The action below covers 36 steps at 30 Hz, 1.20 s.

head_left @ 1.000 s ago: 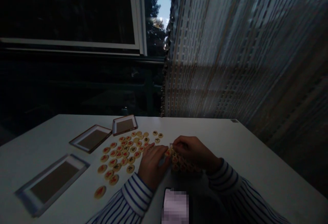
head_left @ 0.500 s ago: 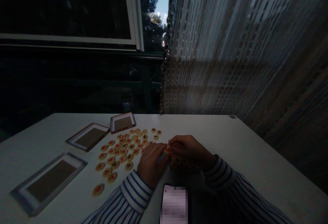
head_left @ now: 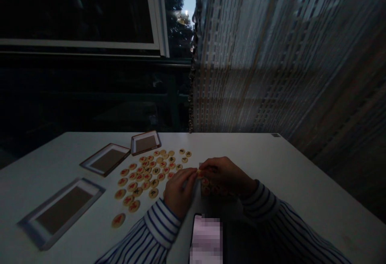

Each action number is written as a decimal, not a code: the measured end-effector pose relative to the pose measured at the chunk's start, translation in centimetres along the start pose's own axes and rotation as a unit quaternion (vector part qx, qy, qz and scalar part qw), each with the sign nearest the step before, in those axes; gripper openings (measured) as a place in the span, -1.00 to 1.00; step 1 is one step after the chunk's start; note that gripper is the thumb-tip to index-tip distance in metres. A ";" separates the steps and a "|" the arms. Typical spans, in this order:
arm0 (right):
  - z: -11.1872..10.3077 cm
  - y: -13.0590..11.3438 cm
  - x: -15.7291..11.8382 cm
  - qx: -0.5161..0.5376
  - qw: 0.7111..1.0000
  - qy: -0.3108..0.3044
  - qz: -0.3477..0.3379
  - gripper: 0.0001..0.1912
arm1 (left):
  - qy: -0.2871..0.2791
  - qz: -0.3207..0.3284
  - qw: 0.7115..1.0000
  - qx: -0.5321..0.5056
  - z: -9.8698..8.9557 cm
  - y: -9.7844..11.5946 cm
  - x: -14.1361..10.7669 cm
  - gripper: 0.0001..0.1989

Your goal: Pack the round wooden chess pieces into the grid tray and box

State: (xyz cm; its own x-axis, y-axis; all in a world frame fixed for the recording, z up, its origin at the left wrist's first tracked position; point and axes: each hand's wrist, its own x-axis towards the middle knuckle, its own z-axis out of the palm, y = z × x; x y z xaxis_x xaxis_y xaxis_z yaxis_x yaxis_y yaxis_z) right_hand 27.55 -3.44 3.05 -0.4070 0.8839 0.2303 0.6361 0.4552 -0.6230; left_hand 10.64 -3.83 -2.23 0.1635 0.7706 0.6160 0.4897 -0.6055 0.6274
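Round wooden pieces with red or black characters (head_left: 134,205) lie scattered on the white table, left of my hands. My left hand (head_left: 181,191) is closed, its fingertips at a round piece (head_left: 200,173) with a red mark. My right hand (head_left: 224,175) pinches that same piece from the other side. Under my right hand, a box (head_left: 202,193) holds several more pieces in rows; my hand and its shadow hide much of it.
Three shallow trays or lids (head_left: 102,171) lie on the left of the white table (head_left: 301,199). A phone (head_left: 206,240) lies at the near edge, below my hands. Behind the table hang a string curtain (head_left: 241,75) and a window.
The fingers of my left hand have drawn together beside the piece, and more of the pieces in the box show. The whole view has shifted slightly.
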 end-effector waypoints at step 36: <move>-0.4 -1.1 0.1 -0.024 0.999 0.018 0.011 -0.78 | 0.016 -0.315 0.906 -0.284 -0.7 2.0 1.4 -0.79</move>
State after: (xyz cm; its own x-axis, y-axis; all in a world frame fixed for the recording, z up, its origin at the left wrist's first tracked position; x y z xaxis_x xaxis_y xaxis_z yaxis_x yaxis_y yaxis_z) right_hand 27.10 -3.81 4.01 -0.3692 0.8964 0.2455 0.6756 0.4402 -0.5914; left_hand 11.24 -4.15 0.23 -0.0237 0.9980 0.0590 -0.0436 -0.0600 0.9972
